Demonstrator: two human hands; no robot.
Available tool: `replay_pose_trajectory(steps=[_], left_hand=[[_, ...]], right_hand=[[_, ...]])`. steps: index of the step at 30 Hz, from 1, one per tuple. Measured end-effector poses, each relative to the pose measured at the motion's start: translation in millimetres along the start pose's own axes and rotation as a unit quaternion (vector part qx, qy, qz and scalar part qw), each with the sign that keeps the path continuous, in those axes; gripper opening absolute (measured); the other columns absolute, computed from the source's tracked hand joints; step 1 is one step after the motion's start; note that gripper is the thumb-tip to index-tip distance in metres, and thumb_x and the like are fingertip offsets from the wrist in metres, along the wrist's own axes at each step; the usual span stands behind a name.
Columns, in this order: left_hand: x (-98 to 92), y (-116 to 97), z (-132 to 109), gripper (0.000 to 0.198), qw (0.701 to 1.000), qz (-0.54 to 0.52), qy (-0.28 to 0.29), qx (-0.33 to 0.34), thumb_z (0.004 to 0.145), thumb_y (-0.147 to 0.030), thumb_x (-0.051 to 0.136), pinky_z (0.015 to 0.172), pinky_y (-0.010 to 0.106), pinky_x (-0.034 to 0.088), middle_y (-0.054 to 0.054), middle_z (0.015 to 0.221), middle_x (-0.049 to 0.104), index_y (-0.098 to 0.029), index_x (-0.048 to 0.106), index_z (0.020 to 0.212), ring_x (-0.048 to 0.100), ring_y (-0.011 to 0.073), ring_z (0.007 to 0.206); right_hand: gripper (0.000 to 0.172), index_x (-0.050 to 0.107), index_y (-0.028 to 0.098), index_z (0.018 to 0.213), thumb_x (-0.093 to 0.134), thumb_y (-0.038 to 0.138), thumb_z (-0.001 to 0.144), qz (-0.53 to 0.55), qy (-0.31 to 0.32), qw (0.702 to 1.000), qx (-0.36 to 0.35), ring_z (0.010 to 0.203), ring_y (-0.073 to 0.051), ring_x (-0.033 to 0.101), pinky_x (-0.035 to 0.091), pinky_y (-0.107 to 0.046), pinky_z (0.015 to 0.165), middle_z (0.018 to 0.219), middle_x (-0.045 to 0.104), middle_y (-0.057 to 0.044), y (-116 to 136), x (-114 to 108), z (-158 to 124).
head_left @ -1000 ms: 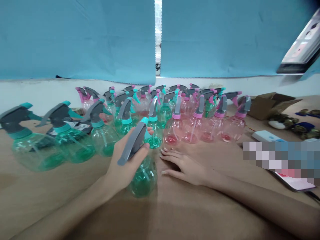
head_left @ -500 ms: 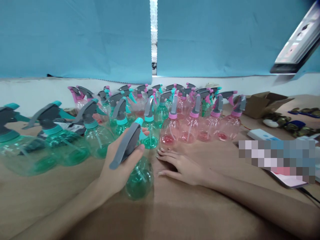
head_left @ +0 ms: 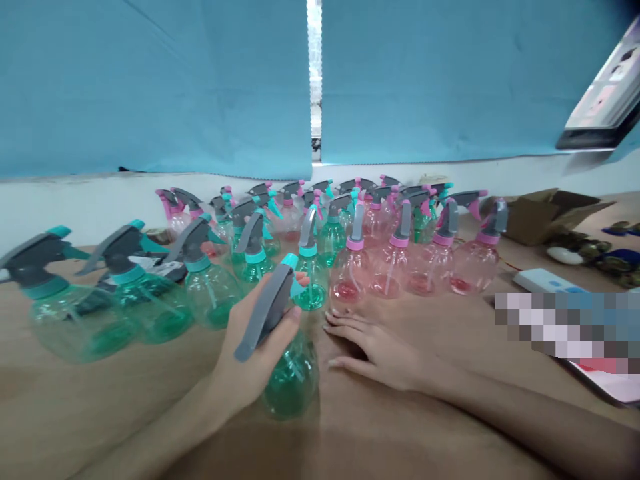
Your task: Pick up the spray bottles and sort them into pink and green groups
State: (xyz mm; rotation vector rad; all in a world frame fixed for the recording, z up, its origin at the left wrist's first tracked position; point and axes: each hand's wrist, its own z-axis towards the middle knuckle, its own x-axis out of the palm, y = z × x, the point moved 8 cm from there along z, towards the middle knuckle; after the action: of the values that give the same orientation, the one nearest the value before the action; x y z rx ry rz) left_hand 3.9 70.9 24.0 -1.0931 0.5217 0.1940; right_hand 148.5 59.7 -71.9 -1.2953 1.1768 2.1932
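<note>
My left hand (head_left: 260,347) is wrapped round the neck of a green spray bottle (head_left: 293,383) with a grey and turquoise trigger head. The bottle stands close to me near the middle of the table, its collar hidden by the fingers. My right hand (head_left: 377,350) lies flat on the table to the right of that bottle, holding nothing, its fingers stretched toward the pink spray bottles. Just beyond the hands is a row of bottles: green ones (head_left: 215,293) on the left, pink ones (head_left: 350,273) on the right.
Behind the front row stand several more green and pink spray bottles (head_left: 375,217). On the right are an open cardboard box (head_left: 535,217), a white and blue box (head_left: 547,281) and a partly blurred phone-like item (head_left: 607,383). A blue curtain (head_left: 200,87) hangs behind the table (head_left: 415,433).
The whole view has shifted slightly, so everything sits a little lower and further right. The left hand keeps its hold on the bottle and the right hand still lies flat.
</note>
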Motion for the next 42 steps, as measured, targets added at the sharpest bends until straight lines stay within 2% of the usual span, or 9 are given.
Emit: replay_pose_trajectory(steps=[3, 8, 13, 17, 23, 27, 35, 42], left_hand=[[-1.0, -1, 0, 0.028, 1.0, 0.014, 0.005, 0.008, 0.081, -0.025, 0.051, 0.051, 0.029, 0.039, -0.004, 0.064, 0.053, -0.028, 0.053, 0.109, 0.052, 0.0162, 0.056], [-4.6, -8, 3, 0.01, 1.0, 0.017, 0.018, 0.015, 0.075, -0.023, 0.05, 0.051, 0.03, 0.039, -0.004, 0.059, 0.049, -0.027, 0.054, 0.084, 0.048, 0.016, 0.052], [-6.2, -9, 2, 0.009, 0.999, 0.025, 0.033, -0.001, 0.072, -0.023, 0.048, 0.051, 0.031, 0.038, -0.005, 0.057, 0.049, -0.026, 0.051, 0.08, 0.047, 0.0163, 0.049], [-4.7, -6, 0, 0.012, 0.999, 0.013, 0.029, -0.001, 0.074, -0.023, 0.049, 0.053, 0.031, 0.041, -0.005, 0.058, 0.051, -0.028, 0.053, 0.084, 0.051, 0.0166, 0.051], [-6.9, 0, -1, 0.023, 0.999, 0.047, -0.028, 0.0, 0.082, -0.03, 0.052, 0.05, 0.028, 0.044, -0.002, 0.068, 0.059, -0.029, 0.057, 0.104, 0.056, 0.0173, 0.058], [-4.4, 5, -2, 0.031, 0.999, 0.035, -0.029, 0.003, 0.085, -0.033, 0.052, 0.051, 0.027, 0.044, -0.001, 0.071, 0.06, -0.029, 0.054, 0.116, 0.057, 0.0177, 0.062], [-1.8, 3, -1, 0.033, 1.0, -0.002, -0.013, 0.013, 0.086, -0.029, 0.051, 0.049, 0.027, 0.041, -0.003, 0.07, 0.056, -0.027, 0.053, 0.119, 0.049, 0.0138, 0.053], [-1.7, 1, -1, 0.035, 1.0, 0.011, -0.014, 0.019, 0.086, -0.029, 0.051, 0.048, 0.027, 0.041, -0.003, 0.068, 0.058, -0.028, 0.053, 0.121, 0.053, 0.0151, 0.053]], right_hand=[[0.058, 0.045, 0.019, 0.136, 0.048, 0.053, 0.089, 0.005, 0.001, 1.0, 0.004, 0.132, -0.026, 0.039, 0.032, -0.046, 0.108, 0.139, 0.048, -0.011, -1, 1, 0], [0.059, 0.043, 0.021, 0.138, 0.047, 0.054, 0.089, 0.003, 0.008, 1.0, 0.005, 0.132, -0.026, 0.038, 0.033, -0.046, 0.108, 0.14, 0.047, -0.01, -4, 5, 0], [0.06, 0.043, 0.02, 0.137, 0.046, 0.055, 0.089, 0.002, 0.011, 1.0, 0.005, 0.132, -0.025, 0.038, 0.032, -0.046, 0.109, 0.141, 0.046, -0.009, -6, 6, 0], [0.059, 0.043, 0.022, 0.138, 0.046, 0.055, 0.089, 0.002, 0.011, 1.0, 0.005, 0.132, -0.026, 0.038, 0.032, -0.046, 0.109, 0.141, 0.047, -0.008, -6, 6, 0], [0.059, 0.043, 0.018, 0.137, 0.046, 0.054, 0.09, -0.005, 0.012, 1.0, 0.004, 0.132, -0.025, 0.038, 0.033, -0.045, 0.109, 0.141, 0.046, -0.01, -3, 5, 0], [0.059, 0.044, 0.019, 0.137, 0.046, 0.054, 0.09, -0.004, 0.011, 1.0, 0.007, 0.132, -0.025, 0.038, 0.033, -0.046, 0.108, 0.141, 0.047, -0.01, -4, 5, -1], [0.06, 0.044, 0.019, 0.137, 0.045, 0.055, 0.09, -0.007, 0.014, 1.0, 0.008, 0.132, -0.025, 0.038, 0.033, -0.045, 0.109, 0.141, 0.046, -0.009, -5, 7, -1], [0.062, 0.042, 0.018, 0.138, 0.043, 0.056, 0.09, -0.025, 0.026, 0.999, 0.013, 0.133, -0.025, 0.036, 0.032, -0.046, 0.109, 0.143, 0.043, -0.008, -6, 8, -1]])
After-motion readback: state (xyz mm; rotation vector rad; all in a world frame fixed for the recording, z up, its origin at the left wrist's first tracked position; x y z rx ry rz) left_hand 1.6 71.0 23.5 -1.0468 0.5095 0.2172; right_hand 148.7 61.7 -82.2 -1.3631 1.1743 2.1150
